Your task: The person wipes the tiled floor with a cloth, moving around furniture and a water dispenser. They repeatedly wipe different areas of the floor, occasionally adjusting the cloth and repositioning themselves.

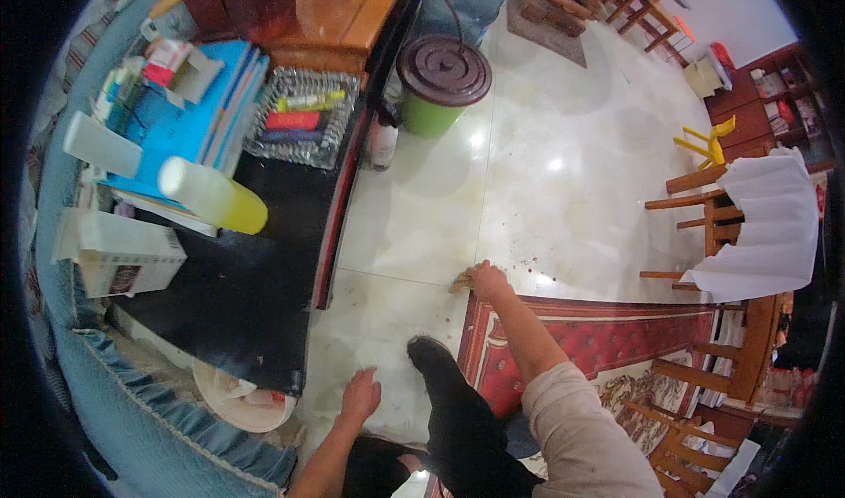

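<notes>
My right hand [488, 281] reaches down to the pale tiled floor [422, 220], beside the near corner of the red patterned rug [561, 339]. It is closed on a brownish crumpled cloth or paper [462, 281], which lies at its left side against the tiles. Small dark and reddish crumbs [531, 267] are scattered on the floor to the right of this hand. My left hand [362, 392] hangs lower left over the floor with nothing in it, its fingers somewhat apart. Between the two hands is my dark shoe [426, 353].
A black-topped table [264, 286] with a bottle of yellow liquid [218, 197] stands left. A lidded green bucket [432, 111] and a spray bottle [383, 144] are beside it. A waste bin [247, 405] sits under its corner. A chair with a white cover [759, 227] stands right.
</notes>
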Demonstrator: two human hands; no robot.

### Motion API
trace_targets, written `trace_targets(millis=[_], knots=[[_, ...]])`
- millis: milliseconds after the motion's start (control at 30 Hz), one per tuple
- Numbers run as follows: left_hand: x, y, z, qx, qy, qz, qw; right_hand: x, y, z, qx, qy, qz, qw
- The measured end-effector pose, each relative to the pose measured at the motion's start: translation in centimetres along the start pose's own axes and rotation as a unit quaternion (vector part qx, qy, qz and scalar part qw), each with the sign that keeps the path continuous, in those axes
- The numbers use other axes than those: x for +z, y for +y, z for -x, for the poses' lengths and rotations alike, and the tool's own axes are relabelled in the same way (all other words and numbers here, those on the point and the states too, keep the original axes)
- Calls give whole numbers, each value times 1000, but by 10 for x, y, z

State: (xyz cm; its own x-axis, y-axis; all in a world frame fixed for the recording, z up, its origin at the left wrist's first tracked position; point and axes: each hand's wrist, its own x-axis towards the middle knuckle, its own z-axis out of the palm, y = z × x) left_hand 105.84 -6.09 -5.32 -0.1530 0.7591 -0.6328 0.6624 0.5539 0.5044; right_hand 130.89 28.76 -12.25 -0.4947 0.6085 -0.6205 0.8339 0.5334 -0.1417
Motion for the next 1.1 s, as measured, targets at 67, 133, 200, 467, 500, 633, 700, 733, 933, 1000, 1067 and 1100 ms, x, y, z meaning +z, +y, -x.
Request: trace_targets(millis=[67,133,200,467,500,633,700,733,933,1000,1067,1100], knots=[[-1,-5,48,15,12,16,1000,-8,-19,28,39,-17,-51,998],[-8,-6,105,3,-3,39,999,-11,-34,69,33,-3,-78,996],[-16,-1,148,0,-77,-28,997,-14,-42,124,34,-19,-83,996],[-43,46,315,-100,-236,-53,965,-36,-20,400,64,-152,-170,971],[-50,51,314,-93,-233,-54,967,-41,-16,426,82,-211,-152,962],[-93,90,296,-67,-214,-63,973,-82,2,497,169,-199,-257,931],[-120,123,300,-65,-216,-62,972,-124,11,520,190,-151,-375,895],[-137,139,294,-66,-201,-78,974,-149,15,528,185,-111,-408,887],[-209,233,225,14,-84,-36,996,-301,37,524,12,119,-440,890],[-233,275,203,-12,-35,-25,999,-331,41,493,16,147,-455,878],[-260,314,191,20,-7,9,1000,-352,43,453,134,122,-570,801],[-271,330,189,42,11,30,999,-362,42,432,128,162,-549,810]])
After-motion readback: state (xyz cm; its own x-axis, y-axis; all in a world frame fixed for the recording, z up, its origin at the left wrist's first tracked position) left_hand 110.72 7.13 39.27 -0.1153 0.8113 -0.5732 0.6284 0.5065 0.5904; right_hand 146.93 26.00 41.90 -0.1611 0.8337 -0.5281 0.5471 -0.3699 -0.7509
